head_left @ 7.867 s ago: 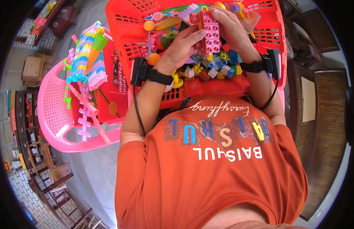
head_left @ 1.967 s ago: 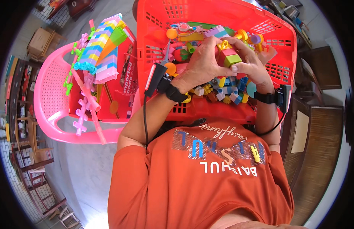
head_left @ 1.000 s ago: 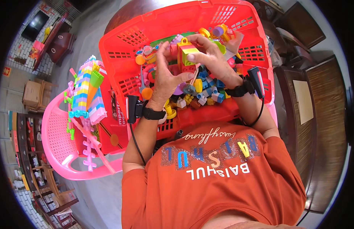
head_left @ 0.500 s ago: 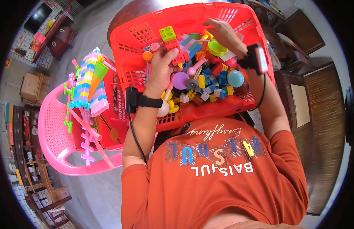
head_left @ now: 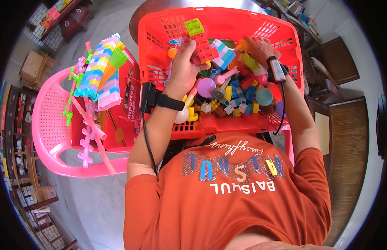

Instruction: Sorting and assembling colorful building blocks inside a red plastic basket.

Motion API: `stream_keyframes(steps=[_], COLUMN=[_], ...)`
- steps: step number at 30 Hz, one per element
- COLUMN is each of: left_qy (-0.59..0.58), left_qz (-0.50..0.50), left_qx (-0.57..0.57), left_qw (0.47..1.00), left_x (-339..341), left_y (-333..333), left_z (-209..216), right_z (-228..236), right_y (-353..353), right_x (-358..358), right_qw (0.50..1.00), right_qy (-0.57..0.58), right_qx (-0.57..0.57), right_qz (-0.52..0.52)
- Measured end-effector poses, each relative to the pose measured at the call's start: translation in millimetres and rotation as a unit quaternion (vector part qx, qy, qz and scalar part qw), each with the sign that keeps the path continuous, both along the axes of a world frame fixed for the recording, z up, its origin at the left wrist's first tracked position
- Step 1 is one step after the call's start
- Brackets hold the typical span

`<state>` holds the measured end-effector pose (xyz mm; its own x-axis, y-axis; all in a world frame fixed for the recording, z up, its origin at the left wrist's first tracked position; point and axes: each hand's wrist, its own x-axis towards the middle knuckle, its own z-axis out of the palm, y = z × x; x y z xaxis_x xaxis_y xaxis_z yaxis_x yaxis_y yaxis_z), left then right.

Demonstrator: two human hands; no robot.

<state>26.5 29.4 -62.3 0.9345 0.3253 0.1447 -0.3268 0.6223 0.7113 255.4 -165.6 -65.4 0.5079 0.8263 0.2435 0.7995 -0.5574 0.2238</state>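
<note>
My left hand [head_left: 183, 70] is closed around a red building brick [head_left: 204, 50], raised over the left part of the red plastic basket [head_left: 227, 121]. A lime-green brick [head_left: 194, 26] is joined to its far end. At the basket's far right, my right hand [head_left: 259, 49] is bent down among the toys, its fingertips hidden, beside a blurred yellow-orange piece [head_left: 242, 45]. A yellow-green toy bowl [head_left: 250, 62] lies tilted and blurred beneath that hand. Around them lie a blue-and-white block stack [head_left: 222, 54], a purple ball [head_left: 206, 87], a teal ball [head_left: 264, 96] and several small bricks.
On the left, a pink plastic chair [head_left: 50, 121] bears a striped block build [head_left: 98, 66] and pink connector tubes [head_left: 92, 118]. A round table [head_left: 149, 14] stands behind the basket. Wooden furniture [head_left: 348, 141] lines the right side. Cables hang from the bands on both wrists.
My right hand has come down among the toys at the far right, and the yellow-green bowl has tilted. My left hand keeps hold of the joined bricks. The whole view has shifted slightly.
</note>
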Motion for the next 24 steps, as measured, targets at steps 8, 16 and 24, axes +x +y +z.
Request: stream_keyframes(steps=[8, 16, 24], left_qy=[-0.018, -0.075, -0.059], left_qz=[-0.022, -0.037, -0.008], left_qx=[0.012, -0.032, 0.04], left_qw=[1.0, 0.996, 0.997], left_x=[1, 0, 0], left_y=[-2, -16, -28], left_z=[-1, 6, 6], right_z=[41, 62, 42], right_y=[-6, 20, 34], right_x=[-35, -128, -143], right_qw=[0.981, 0.533, 0.624], right_qy=[-0.023, 0.61, 0.529], right_qx=[0.189, 0.556, 0.533], right_qz=[0.028, 0.189, 0.216])
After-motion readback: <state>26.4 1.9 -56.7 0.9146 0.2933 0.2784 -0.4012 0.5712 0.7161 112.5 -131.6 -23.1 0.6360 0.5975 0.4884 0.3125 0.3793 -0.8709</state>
